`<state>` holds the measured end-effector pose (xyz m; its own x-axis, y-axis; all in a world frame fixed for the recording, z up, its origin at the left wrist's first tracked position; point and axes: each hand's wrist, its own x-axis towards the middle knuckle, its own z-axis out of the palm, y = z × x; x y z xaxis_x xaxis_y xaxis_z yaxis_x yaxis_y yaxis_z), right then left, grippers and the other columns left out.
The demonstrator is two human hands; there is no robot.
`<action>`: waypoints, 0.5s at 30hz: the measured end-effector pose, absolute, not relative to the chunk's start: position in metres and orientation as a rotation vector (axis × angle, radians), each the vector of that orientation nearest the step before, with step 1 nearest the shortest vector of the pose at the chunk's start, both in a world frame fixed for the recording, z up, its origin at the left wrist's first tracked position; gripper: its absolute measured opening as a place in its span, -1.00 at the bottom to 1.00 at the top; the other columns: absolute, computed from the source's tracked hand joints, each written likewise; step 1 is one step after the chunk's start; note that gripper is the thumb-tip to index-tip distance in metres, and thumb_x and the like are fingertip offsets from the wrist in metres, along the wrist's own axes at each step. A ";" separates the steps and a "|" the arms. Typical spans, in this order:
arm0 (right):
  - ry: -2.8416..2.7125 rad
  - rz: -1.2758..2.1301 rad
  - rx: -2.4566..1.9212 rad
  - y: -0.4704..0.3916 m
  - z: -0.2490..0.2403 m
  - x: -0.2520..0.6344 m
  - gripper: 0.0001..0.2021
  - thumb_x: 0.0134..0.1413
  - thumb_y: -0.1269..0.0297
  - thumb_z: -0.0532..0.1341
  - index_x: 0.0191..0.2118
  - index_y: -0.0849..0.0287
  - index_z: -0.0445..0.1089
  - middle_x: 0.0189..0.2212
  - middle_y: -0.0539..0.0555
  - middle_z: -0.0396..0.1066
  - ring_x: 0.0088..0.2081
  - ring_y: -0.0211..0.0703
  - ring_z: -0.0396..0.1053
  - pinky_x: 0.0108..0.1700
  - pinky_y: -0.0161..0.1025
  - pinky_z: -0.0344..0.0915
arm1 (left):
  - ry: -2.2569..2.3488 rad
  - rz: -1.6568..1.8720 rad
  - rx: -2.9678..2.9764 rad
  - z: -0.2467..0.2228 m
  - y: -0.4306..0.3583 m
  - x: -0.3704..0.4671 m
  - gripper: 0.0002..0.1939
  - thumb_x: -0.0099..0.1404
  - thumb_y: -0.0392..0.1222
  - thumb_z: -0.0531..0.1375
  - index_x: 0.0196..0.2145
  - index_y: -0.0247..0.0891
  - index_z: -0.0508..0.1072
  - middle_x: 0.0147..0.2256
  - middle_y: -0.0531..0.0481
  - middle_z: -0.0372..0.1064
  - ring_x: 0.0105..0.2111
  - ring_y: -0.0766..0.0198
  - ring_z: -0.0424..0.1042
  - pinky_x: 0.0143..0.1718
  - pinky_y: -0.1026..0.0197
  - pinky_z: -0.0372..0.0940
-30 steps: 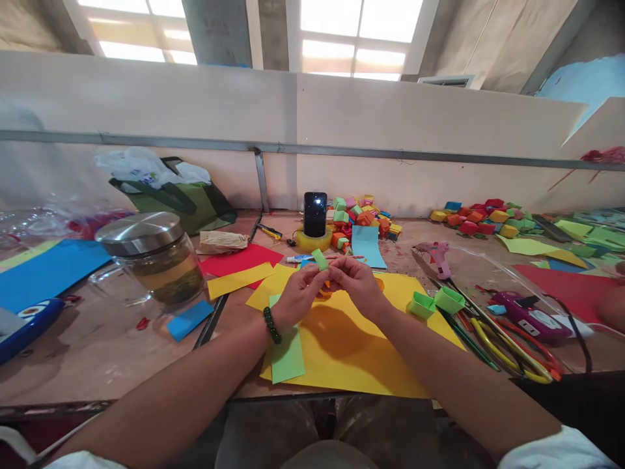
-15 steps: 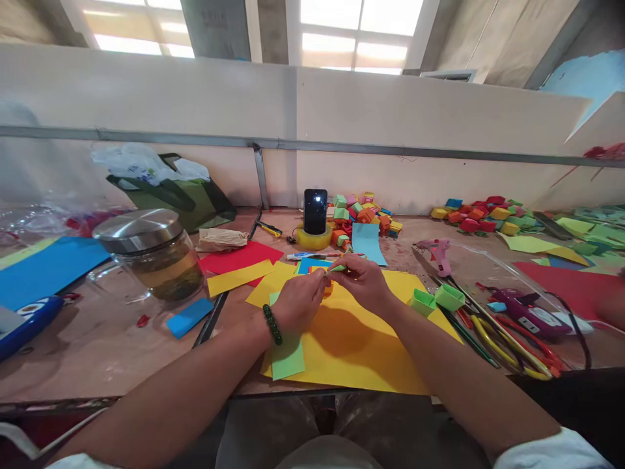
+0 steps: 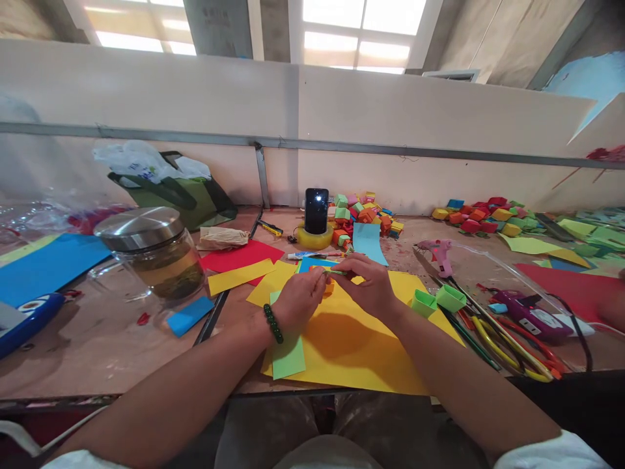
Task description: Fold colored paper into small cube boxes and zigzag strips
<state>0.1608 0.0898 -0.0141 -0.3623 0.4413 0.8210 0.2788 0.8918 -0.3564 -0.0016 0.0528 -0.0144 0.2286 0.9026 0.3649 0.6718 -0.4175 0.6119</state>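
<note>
My left hand (image 3: 299, 296) and my right hand (image 3: 367, 283) meet above a large yellow paper sheet (image 3: 361, 355). Between their fingertips is a small strip of green paper (image 3: 334, 272), pinched from both sides and seen nearly edge-on. Behind my left fingers a small orange paper piece (image 3: 329, 286) partly shows. A light green paper strip (image 3: 288, 357) lies under my left wrist, which wears a dark beaded bracelet. Right of my right hand stand two open green paper boxes (image 3: 437, 299).
A phone (image 3: 316, 212) stands in a tape roll (image 3: 315, 238) before a pile of coloured paper cubes (image 3: 364, 215). A lidded glass jar (image 3: 161, 260) is on the left. On the right are a pink glue gun (image 3: 439, 255), pliers (image 3: 508, 352) and a purple device (image 3: 534, 316).
My right hand has shifted slightly right and turned, its fingers flatter. The green paper between the fingertips now looks flatter and more edge-on.
</note>
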 end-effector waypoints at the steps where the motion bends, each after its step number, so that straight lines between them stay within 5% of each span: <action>1: -1.986 0.126 -0.497 0.088 -0.014 0.161 -0.88 0.14 0.33 0.18 -0.37 0.11 0.47 -0.49 0.03 0.39 -0.49 -0.28 0.34 -0.43 -0.32 0.34 | 1.445 1.041 2.147 -0.015 0.053 -0.001 -0.67 0.35 -0.12 -0.16 -0.52 -0.19 0.21 -0.64 0.09 0.23 -0.59 0.31 0.25 -0.48 0.25 0.15; 8: -2.124 -0.240 -0.416 0.081 -0.016 0.157 -0.76 0.22 0.43 0.05 -0.23 0.10 0.47 -0.49 0.06 0.37 -0.44 -0.24 0.34 -0.34 -0.29 0.34 | 1.088 1.260 1.581 -0.021 0.057 0.004 -0.63 0.23 0.12 0.01 -0.52 -0.22 0.21 -0.57 0.06 0.31 -0.53 0.30 0.35 -0.43 0.22 0.32; 15: -2.230 -0.306 -0.416 0.071 -0.009 0.157 -0.78 0.10 0.42 0.10 -0.17 0.18 0.44 -0.39 0.13 0.41 -0.36 -0.14 0.34 -0.30 -0.20 0.31 | 0.851 1.237 1.384 -0.015 0.055 0.000 -0.81 0.09 -0.06 0.07 -0.45 -0.26 0.26 -0.44 0.05 0.27 -0.41 0.31 0.32 -0.37 0.25 0.34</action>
<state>0.1566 0.0714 -0.0093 -0.6034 0.1926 0.7738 0.3941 0.9156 0.0794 0.0001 0.0550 -0.0153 0.2139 0.9504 0.2256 -0.1292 -0.2014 0.9710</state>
